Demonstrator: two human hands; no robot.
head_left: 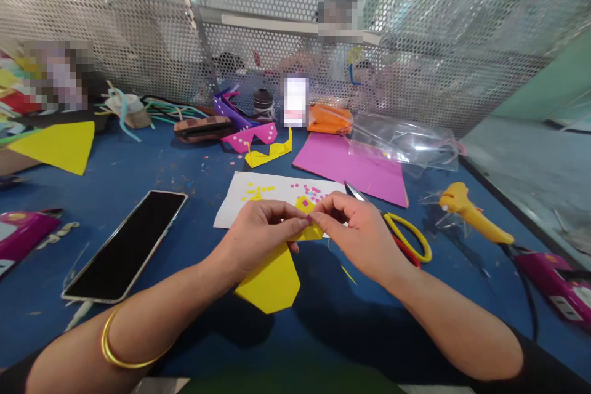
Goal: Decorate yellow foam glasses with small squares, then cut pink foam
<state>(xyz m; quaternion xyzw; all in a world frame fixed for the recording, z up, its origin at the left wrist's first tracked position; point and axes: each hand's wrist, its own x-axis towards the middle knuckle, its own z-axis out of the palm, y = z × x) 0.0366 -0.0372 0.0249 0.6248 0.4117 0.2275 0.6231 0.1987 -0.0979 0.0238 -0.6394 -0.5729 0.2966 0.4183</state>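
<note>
My left hand (261, 231) and my right hand (357, 231) meet over the blue table, fingers pinched together on the top of a folded yellow paper piece (272, 280). A small pink square sits on the yellow paper near my fingertips. Just behind my hands lies a white sheet (240, 197) dotted with tiny yellow and pink paper squares. Yellow-handled scissors (409, 237) rest right of my right hand, blades hidden behind it.
A phone (127, 243) lies left. A yellow glue gun (471, 215) and pink box (558, 286) are right. Pink sheet (355, 169), plastic bag (401, 141), paper glasses (252, 135) and yellow triangle (58, 144) lie farther back. Perforated screen (138, 24) behind; another person beyond it.
</note>
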